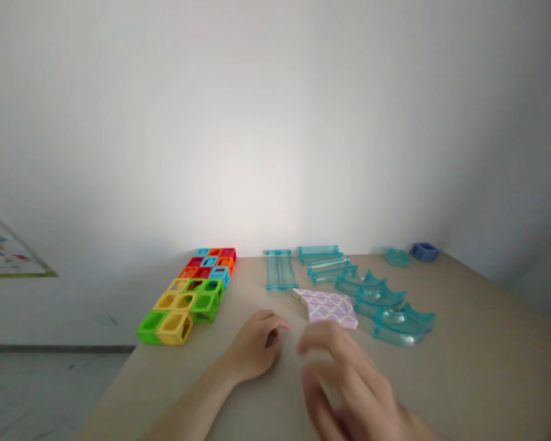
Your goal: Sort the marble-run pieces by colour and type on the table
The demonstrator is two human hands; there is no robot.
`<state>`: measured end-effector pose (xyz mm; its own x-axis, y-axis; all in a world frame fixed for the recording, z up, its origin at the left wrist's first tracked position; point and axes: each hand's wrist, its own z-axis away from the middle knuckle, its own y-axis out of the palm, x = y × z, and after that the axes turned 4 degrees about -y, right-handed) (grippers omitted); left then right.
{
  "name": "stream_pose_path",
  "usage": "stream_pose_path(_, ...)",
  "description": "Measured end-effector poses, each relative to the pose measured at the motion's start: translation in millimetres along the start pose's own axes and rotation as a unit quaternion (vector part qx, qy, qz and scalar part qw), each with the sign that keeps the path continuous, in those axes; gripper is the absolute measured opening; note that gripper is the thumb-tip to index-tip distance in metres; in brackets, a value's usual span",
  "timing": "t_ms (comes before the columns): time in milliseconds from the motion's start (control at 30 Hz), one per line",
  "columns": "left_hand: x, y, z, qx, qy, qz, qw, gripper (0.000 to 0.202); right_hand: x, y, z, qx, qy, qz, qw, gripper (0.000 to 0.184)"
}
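My left hand rests on the table, fingers loosely curled with a gap to the thumb and nothing visible in them. Blurred by motion, my right hand is raised at the lower right, its bent fingers apart and holding nothing I can see. Just beyond its fingertips lies a flat lilac piece with a white lattice pattern, angular in outline with a pointed left end. Curved clear teal track pieces lie to its right. Straight clear teal track pieces lie behind it.
Several open-sided coloured cubes form a block along the table's left side. At the back right are a small teal piece and a dark blue piece. A white wall rises behind the table. A poster hangs at left.
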<state>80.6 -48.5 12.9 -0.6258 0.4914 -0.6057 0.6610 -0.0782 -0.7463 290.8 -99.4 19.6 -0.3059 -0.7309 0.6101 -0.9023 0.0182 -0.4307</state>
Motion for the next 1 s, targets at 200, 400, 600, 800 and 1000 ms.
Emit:
stream_pose_path(200,4.2,-1.4,1.0,-0.013,-0.011,0.002,1.0,0.029,-37.2,-16.2,-49.0,0.179,0.106,0.359,0.91,0.05)
stream_pose_path(400,15.0,6.4,-15.0,-0.151,-0.005,-0.141,0.978,0.041,-44.7,-15.4,-45.0,0.207,0.14,0.396,0.884,0.049)
stream_pose_path(600,20.0,15.5,-40.8,-0.107,0.021,-0.217,0.97,0.042,-43.1,-11.6,-48.1,0.164,0.216,0.464,0.843,0.032)
stream_pose_path(800,22.7,10.9,-48.0,-0.121,-0.016,-0.248,0.961,0.03,-47.9,-17.4,-45.9,0.129,0.254,0.498,0.819,0.031)
stream_pose_path(1000,37.9,-4.0,-40.9,-0.151,-0.077,-0.298,0.94,0.022,-54.6,-20.1,-41.5,0.129,0.241,0.477,0.836,0.044)
